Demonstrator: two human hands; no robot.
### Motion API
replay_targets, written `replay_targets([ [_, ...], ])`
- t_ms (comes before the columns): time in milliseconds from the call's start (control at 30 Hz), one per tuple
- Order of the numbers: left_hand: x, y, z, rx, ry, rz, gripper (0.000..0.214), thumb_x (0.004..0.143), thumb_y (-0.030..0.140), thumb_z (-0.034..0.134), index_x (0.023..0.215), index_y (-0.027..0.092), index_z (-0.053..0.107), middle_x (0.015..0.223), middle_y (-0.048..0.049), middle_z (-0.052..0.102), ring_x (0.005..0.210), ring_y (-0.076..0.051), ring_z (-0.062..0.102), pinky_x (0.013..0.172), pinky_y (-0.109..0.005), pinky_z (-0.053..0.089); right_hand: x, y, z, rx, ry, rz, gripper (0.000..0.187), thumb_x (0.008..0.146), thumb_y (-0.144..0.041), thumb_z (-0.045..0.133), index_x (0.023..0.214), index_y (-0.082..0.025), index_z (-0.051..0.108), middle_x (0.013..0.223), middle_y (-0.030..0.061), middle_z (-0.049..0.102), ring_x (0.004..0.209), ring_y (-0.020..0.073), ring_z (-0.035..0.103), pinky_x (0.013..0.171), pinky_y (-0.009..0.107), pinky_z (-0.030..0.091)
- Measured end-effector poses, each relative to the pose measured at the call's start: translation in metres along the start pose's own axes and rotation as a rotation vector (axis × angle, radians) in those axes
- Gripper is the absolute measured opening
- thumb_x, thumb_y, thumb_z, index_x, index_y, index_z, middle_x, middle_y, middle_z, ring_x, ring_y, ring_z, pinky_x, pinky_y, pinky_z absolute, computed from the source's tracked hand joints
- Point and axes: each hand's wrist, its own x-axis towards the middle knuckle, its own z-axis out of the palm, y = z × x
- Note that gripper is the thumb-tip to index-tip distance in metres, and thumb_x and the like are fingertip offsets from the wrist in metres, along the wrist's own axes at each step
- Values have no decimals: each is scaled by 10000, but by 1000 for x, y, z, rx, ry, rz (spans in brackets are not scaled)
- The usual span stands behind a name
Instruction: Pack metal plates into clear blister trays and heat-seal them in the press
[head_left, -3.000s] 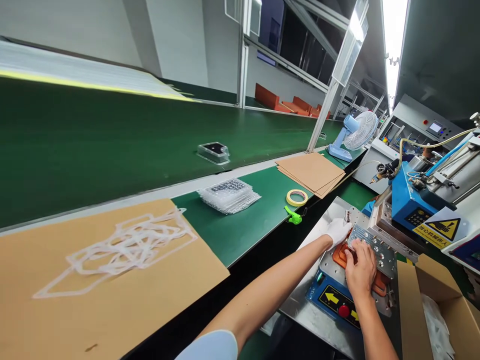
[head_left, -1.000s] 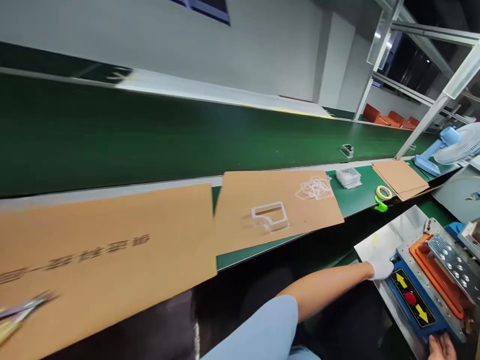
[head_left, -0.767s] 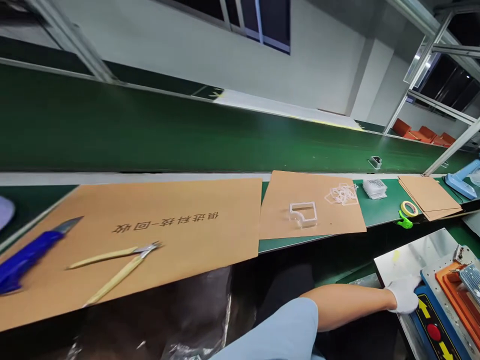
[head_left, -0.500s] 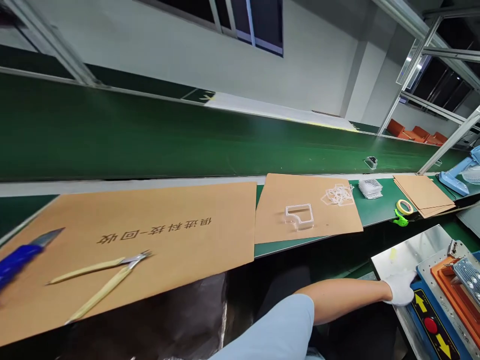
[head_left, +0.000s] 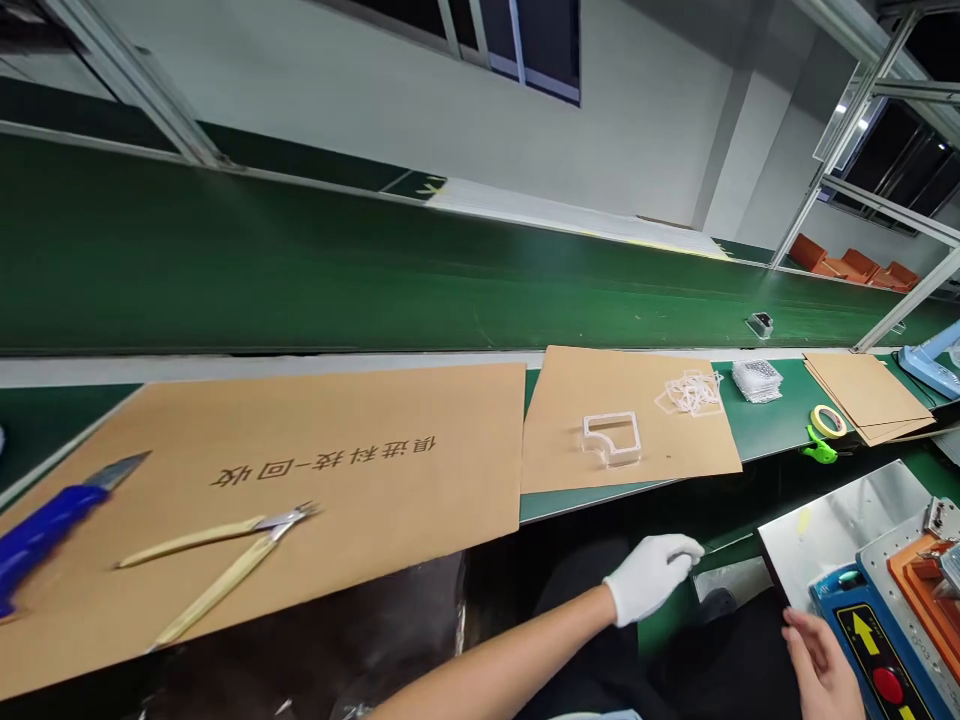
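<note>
Gloved L hand (head_left: 651,578) open, empty, just above steel strip (head_left: 731,578); bare R hand (head_left: 821,668) open, empty, by blue panel (head_left: 826,597), lower right, prob. stiff, heavy, best held by edge.

The left hand (head_left: 651,580) wears a white knit glove (head_left: 660,572); the right hand (head_left: 821,668) is bare, with a pale blue sleeve (head_left: 596,716) showing below the left forearm (head_left: 502,665).

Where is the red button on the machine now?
In the head view, the red button sits lower right on the blue panel, below a yellow arrow, right of the bare right hand.
</note>
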Motion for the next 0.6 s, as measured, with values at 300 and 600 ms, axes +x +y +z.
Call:
replay_targets([
  [300, -61, 18, -82, -64, 281, -16, 338, 976, 306, 509, 1136, 268, 805, 1165, -10, 815, 1085, -213, 748, 1038, -342, 590, 140, -132, 145, -227, -319, -492, 319, 989, -443, 564, 1093, -222, 768, 1101, 122, 809, 962, 287, 792, 897, 442, 659],
  [600, -68, -21, -90, -154, 283, -171, 344, 942, 463, 589, 1155, 320, 818, 1259, -9, 807, 1156, -270, 763, 1101, -396, 605, 243, -154, 176, -400, -42, -446, 307, 1001, -302, 506, 1169, -143, 707, 1172, 169, 744, 1040, 274, 731, 937, 408, 594],
])
